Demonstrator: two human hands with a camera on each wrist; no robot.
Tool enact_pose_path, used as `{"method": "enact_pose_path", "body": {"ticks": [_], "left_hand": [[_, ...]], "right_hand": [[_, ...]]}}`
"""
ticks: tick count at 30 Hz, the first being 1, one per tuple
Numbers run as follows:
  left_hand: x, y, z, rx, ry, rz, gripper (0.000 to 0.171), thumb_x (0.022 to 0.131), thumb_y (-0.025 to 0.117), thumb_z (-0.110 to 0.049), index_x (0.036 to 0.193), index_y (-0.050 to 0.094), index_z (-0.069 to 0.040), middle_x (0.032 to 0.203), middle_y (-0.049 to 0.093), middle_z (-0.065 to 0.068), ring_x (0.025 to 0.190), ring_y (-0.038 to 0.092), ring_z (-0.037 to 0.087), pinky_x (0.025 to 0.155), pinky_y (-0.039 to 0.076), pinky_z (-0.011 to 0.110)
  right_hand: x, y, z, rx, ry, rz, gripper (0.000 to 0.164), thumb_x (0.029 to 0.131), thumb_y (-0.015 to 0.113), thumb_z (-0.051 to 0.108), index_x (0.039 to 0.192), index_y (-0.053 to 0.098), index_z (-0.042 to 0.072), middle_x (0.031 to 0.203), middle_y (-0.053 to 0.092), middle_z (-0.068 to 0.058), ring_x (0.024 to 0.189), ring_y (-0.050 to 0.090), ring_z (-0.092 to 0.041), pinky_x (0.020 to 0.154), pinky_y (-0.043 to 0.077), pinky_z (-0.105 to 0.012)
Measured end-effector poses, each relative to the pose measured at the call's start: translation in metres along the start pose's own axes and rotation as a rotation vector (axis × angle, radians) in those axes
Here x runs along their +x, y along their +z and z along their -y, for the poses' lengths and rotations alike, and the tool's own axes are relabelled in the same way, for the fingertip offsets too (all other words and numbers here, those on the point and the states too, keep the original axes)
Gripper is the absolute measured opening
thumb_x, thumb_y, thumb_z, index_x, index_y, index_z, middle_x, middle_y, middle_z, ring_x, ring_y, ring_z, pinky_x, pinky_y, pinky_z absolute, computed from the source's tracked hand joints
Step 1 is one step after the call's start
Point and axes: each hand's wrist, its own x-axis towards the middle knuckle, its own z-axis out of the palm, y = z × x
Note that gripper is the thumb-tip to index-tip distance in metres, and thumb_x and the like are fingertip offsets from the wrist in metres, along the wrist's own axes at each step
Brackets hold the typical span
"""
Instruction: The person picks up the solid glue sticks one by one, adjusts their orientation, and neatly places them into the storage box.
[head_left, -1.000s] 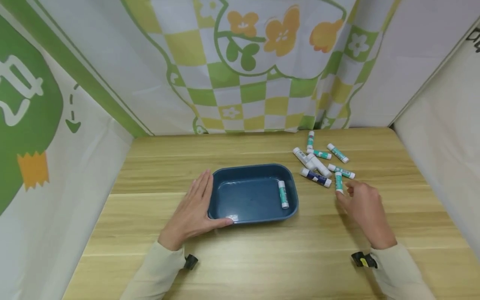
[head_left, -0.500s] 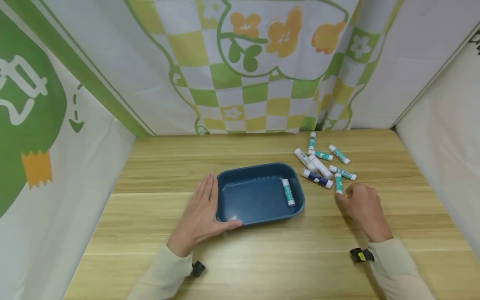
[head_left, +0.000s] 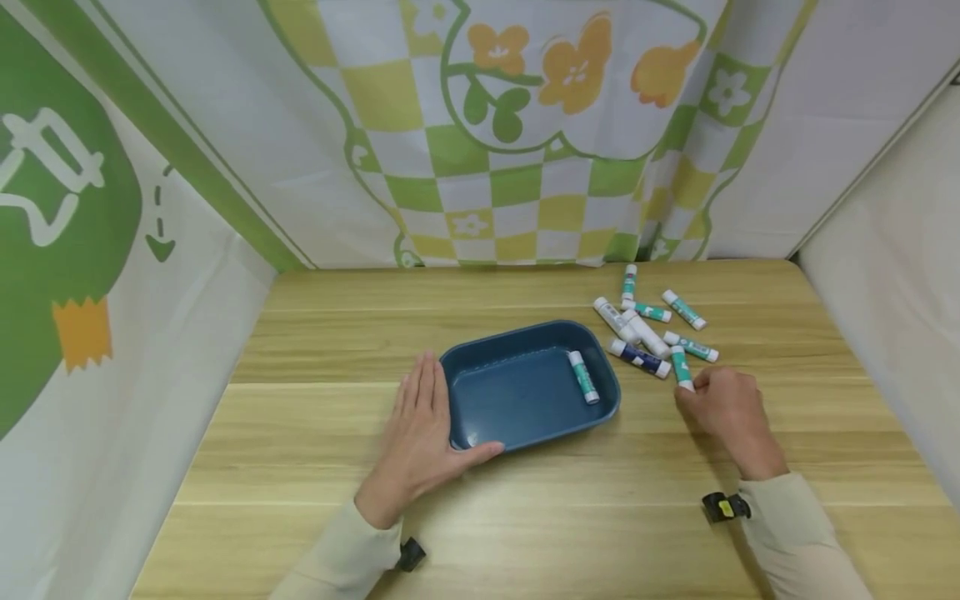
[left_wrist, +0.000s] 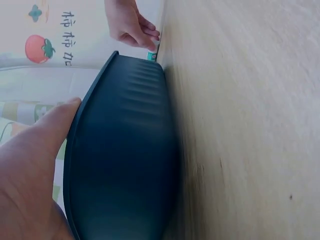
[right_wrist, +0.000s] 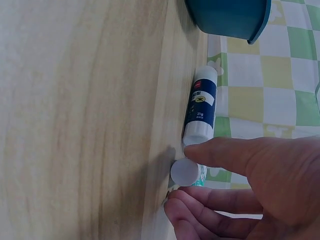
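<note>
My left hand (head_left: pixel 422 437) lies against the left end of a dark blue plastic tray (head_left: pixel 513 400), fingers straight along its side and thumb on the front rim. Inside, toward the right end, rests a teal-and-white glue stick (head_left: pixel 583 377). To the right of the tray, my right hand (head_left: pixel 733 417) pinches the near end of another teal glue stick (head_left: pixel 681 367) between thumb and fingers, low over the table. In the right wrist view, its white end (right_wrist: pixel 185 172) shows between thumb and fingertips. A navy glue stick (head_left: pixel 640 358) lies just left of it.
Behind the right hand, several more glue sticks lie loosely grouped, among them white ones (head_left: pixel 645 333) and teal ones (head_left: pixel 684 309). A checkered cloth (head_left: pixel 510 192) hangs along the back edge of the wooden table (head_left: pixel 337 333). Fabric walls stand at both sides.
The tray has shifted rightward with my left hand and turned slightly, its right end now farther back and nearer the navy glue stick. My right hand has closed its fingertips on the teal glue stick.
</note>
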Motion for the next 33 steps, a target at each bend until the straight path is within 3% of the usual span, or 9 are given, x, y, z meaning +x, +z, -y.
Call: {"method": "enact_pose_path", "body": {"ticks": [9,16,24,28,33], "left_hand": [[0.003,0.002,0.012,-0.024,0.049,0.017,0.135,0.085,0.055,-0.088,0.168,-0.001,0.002,0.177,-0.014,0.016,0.167,-0.001,0.037,0.136,0.010,0.055],[0.013,0.000,0.027,-0.025,0.137,0.030,0.136,0.082,0.061,-0.087,0.169,-0.002,-0.002,0.179,-0.006,0.016,0.168,-0.002,0.031,0.136,0.012,0.054],[0.015,0.000,0.030,-0.033,0.136,0.047,0.138,0.082,0.062,-0.087,0.169,-0.003,-0.003,0.179,-0.006,0.016,0.168,-0.003,0.030,0.136,0.011,0.053],[0.015,0.000,0.030,-0.025,0.144,0.045,0.137,0.082,0.062,-0.087,0.169,-0.003,-0.002,0.179,-0.005,0.017,0.168,-0.003,0.030,0.136,0.011,0.053],[0.016,-0.005,0.029,-0.012,0.155,0.050,0.136,0.083,0.061,-0.086,0.169,-0.004,-0.004,0.179,-0.007,0.016,0.168,-0.002,0.031,0.136,0.012,0.053]], "right_hand": [[0.001,-0.001,0.000,-0.014,-0.001,-0.007,0.031,0.096,0.069,0.025,0.099,0.078,-0.005,0.080,0.072,-0.014,0.068,0.059,-0.024,0.053,0.044,-0.030],[0.001,-0.004,-0.006,-0.027,-0.007,-0.050,0.028,0.091,0.069,0.023,0.095,0.079,-0.002,0.086,0.075,-0.018,0.076,0.064,-0.032,0.057,0.047,-0.033],[-0.002,-0.007,-0.014,0.009,-0.007,-0.100,0.030,0.089,0.070,0.025,0.099,0.078,-0.003,0.090,0.078,-0.019,0.079,0.068,-0.033,0.059,0.048,-0.033],[-0.006,-0.012,-0.017,0.008,-0.053,-0.171,0.030,0.090,0.071,0.022,0.100,0.077,-0.006,0.087,0.079,-0.019,0.073,0.069,-0.026,0.059,0.049,-0.033],[-0.009,-0.022,-0.014,0.028,-0.190,-0.273,0.024,0.091,0.075,0.013,0.096,0.077,-0.010,0.083,0.079,-0.021,0.064,0.070,-0.017,0.057,0.052,-0.028]]}}
